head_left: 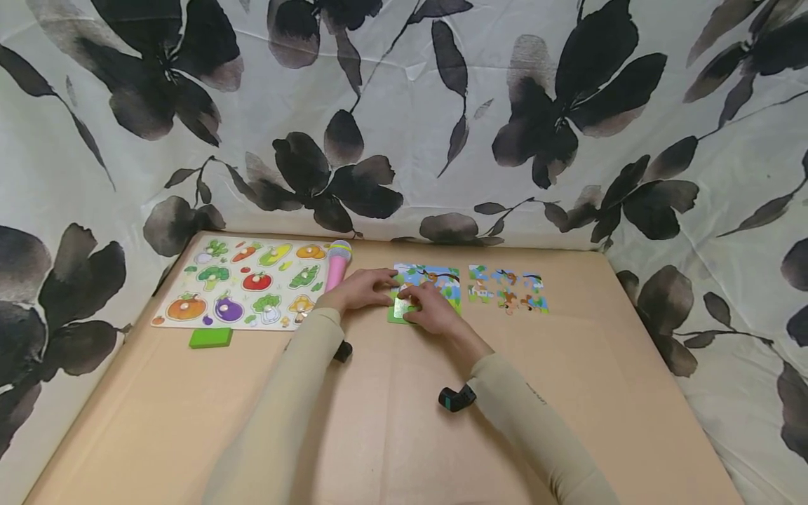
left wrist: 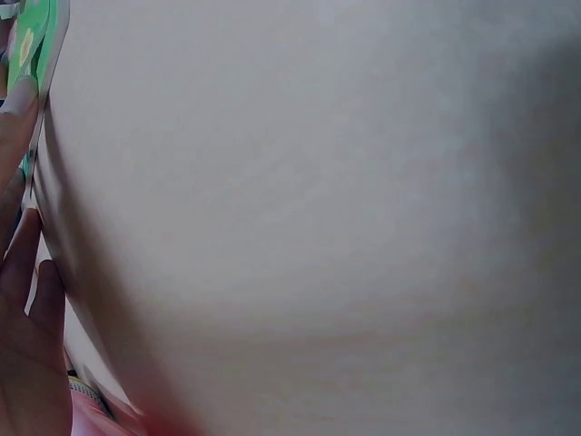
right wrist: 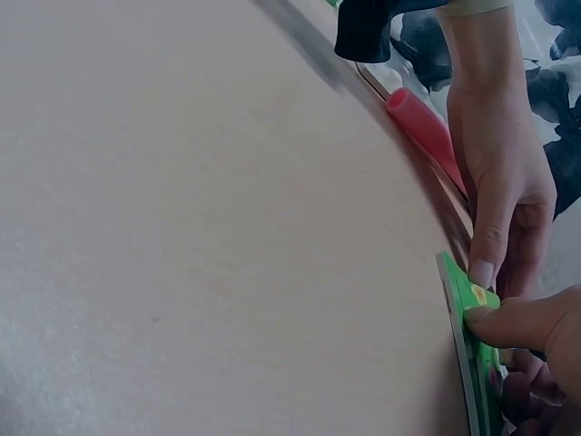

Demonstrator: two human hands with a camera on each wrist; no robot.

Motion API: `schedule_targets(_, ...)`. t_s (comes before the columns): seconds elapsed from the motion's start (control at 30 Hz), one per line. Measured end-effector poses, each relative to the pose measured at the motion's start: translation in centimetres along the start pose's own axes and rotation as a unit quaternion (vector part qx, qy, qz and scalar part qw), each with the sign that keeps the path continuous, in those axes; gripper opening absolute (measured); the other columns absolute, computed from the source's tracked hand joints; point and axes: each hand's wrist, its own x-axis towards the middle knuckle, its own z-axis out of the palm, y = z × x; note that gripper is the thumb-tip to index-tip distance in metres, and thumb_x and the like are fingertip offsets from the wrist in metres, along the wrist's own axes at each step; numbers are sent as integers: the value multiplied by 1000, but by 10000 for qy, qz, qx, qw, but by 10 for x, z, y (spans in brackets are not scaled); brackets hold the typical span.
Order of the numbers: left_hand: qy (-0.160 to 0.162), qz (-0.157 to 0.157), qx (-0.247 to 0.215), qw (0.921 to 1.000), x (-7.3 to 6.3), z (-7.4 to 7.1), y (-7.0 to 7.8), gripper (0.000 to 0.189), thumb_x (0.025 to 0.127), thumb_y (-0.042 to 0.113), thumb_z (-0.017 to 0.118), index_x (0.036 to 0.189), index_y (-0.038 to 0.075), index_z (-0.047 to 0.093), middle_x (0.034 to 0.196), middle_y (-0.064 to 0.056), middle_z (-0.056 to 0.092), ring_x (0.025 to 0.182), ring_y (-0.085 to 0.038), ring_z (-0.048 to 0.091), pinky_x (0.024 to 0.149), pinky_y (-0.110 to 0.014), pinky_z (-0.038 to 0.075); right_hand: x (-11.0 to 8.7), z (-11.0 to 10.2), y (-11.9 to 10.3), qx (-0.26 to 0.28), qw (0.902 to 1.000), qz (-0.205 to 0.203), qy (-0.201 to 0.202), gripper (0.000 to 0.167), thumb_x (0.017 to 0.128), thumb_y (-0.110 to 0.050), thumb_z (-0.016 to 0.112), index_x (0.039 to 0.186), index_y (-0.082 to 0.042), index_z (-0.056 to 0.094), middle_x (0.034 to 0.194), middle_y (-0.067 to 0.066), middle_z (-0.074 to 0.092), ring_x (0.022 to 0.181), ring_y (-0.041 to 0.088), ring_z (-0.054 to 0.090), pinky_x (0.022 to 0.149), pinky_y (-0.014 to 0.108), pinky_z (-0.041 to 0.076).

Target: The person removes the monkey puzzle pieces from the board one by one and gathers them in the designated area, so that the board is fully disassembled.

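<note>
Table (head_left: 391,428) spreads beneath the puzzle (head_left: 447,282); left of the puzzle lies a vegetable board (head_left: 232,288). My left hand (head_left: 365,289), fingers loosely apart, touches the puzzle's left side; my right hand (head_left: 437,313) has its thumb on the puzzle, but whether it pinches a piece I cannot tell. Left of the puzzle: microphone (head_left: 337,268), then green block (head_left: 211,339); right: loose pieces (head_left: 508,302).

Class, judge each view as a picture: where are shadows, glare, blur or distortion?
Head: mostly sharp, soft shadows beside the sleeves on the table; left wrist: table surface soft, dark shadow at right, reddish blur at bottom; right wrist: pale glare lower left, shadow beside the green board, table edge looking curved.
</note>
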Motion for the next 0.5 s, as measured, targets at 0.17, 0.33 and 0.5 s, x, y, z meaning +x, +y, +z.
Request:
schedule_targets(0.17,26,12,-4,10000,-3,-1,2,45,89,25,73,128,5,65,150,-10,45,141,-27,35,116,-44,27,-1,0,-2,25,10000,8,55,35,89,-11,71,123,-8,64,98,11,50,86,21,43,72,33,39)
schedule_targets(0.33,24,2,-61,10000,-4,-1,3,44,88,23,74,128,5,65,149,-10,45,141,-28,36,116,-44,27,-2,3,0,67,9998,-10,179,37,88,-12,72,124,-9,64,98,10,50,85,20,44,72,32,39)
schedule_targets(0.5,41,19,-29,10000,-3,-1,2,45,88,24,74,128,6,65,149,-10,45,141,-27,36,116,-43,27,-2,6,1,184,9991,6,384,37,86,-11,75,120,-12,62,97,7,49,83,19,46,71,32,41)
